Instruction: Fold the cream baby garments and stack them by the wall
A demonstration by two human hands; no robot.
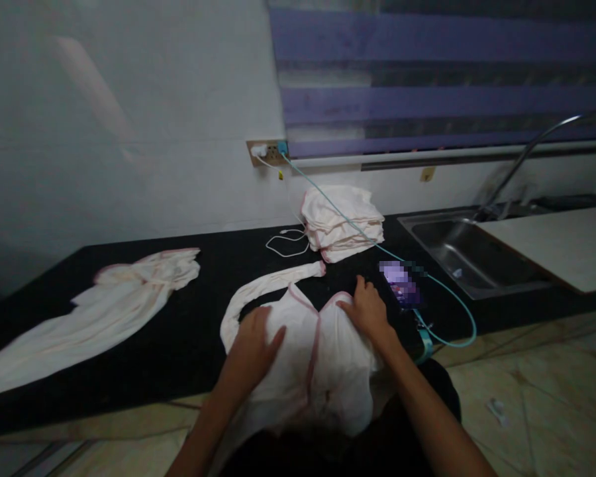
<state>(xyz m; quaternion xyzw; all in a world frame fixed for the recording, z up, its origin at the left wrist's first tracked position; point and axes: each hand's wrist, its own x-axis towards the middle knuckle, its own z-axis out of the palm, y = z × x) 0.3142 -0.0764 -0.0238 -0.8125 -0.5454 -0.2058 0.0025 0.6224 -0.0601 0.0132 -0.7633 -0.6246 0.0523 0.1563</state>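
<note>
A white garment with pink trim (295,341) lies spread at the front edge of the black counter, its lower part hanging toward my body. One of its sleeves curves away behind my left hand, ending in a pink cuff. My left hand (253,341) rests on the left side of the cloth, thumb and fingers apart. On the right, my right hand (370,308) lies at the garment's upper edge, its thumb on the cloth and its fingers spread beside it. No grip on the fabric shows in either hand.
A folded stack of similar white cloth (345,222) stands against the wall. Another white garment (129,298) lies loosely at left. A lit phone (400,283) with a teal cable (451,288) sits right of my hand. Beyond are a sink (457,248) and a pale board (551,242).
</note>
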